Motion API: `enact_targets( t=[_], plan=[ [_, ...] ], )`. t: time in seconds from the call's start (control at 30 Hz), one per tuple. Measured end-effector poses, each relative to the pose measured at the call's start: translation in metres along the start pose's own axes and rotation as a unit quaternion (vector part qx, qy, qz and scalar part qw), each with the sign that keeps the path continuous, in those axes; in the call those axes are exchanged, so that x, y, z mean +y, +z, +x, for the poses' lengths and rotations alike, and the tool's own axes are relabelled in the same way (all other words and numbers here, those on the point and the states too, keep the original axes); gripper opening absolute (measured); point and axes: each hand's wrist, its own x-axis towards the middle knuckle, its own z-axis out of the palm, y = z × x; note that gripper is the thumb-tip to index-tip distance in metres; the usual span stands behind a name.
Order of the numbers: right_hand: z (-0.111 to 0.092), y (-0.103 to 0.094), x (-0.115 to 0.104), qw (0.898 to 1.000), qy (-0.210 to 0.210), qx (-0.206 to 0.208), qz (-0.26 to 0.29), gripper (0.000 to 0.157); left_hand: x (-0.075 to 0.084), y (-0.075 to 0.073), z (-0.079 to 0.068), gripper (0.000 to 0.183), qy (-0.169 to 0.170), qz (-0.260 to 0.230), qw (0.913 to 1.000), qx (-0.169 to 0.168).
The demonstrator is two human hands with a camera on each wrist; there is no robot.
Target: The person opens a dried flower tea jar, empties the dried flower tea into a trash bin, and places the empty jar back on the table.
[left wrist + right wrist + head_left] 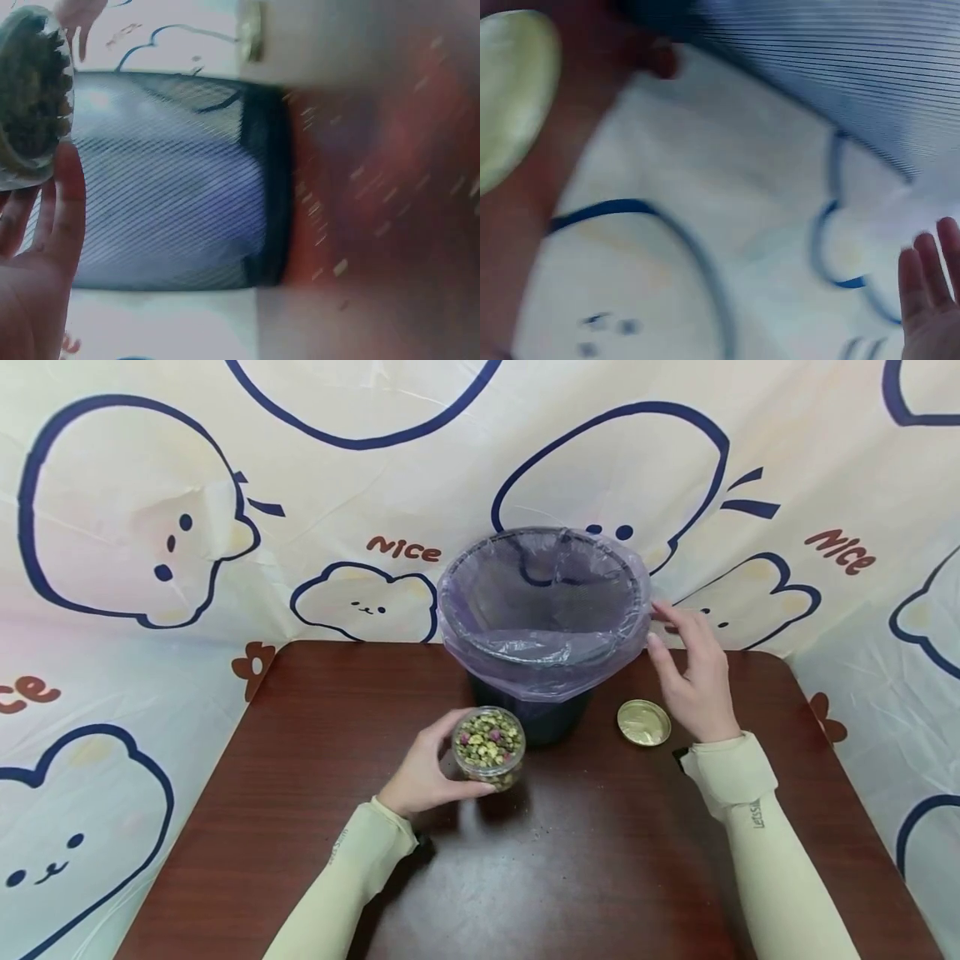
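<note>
My left hand [426, 770] grips a clear round jar [489, 745] filled with dried flower buds, greenish-yellow with a few pink ones. It is held just in front of a black mesh trash bin [549, 720], its lidless mouth facing up. A thin purple trash bag [536, 672] lines the bin and folds over the rim. My right hand [699, 685] is at the bin's right side, fingertips at the bag's edge; whether they touch it is hard to tell. In the right wrist view the fingers [930, 281] look straight.
A round gold lid [643, 722] lies on the brown wooden table [315, 760], right of the bin. Small crumbs dot the tabletop in front of the bin. Behind stands a cartoon-printed cloth backdrop [360, 502], close to the bin.
</note>
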Motion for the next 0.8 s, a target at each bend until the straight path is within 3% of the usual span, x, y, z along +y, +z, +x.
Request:
enact_targets(
  t=[0.17,0.27,0.43,0.8],
  plan=[
    [0.028,0.013,-0.030,0.996,-0.076,0.018,0.038,0.045,0.010,-0.026,0.003,0.088,0.033,-0.023,0.9982,0.045],
    [0.038,0.024,-0.034,0.994,-0.103,-0.006,0.037,0.049,0.017,-0.039,0.008,0.084,0.056,-0.039,0.9951,0.071],
    [0.040,0.037,-0.029,0.992,-0.116,-0.046,0.027,0.059,0.027,-0.055,0.018,0.078,0.077,-0.035,0.9892,0.120],
    [0.041,0.043,-0.028,0.991,-0.130,-0.037,0.012,0.056,0.049,-0.076,0.050,0.079,0.074,-0.032,0.9786,0.189]
  ],
)
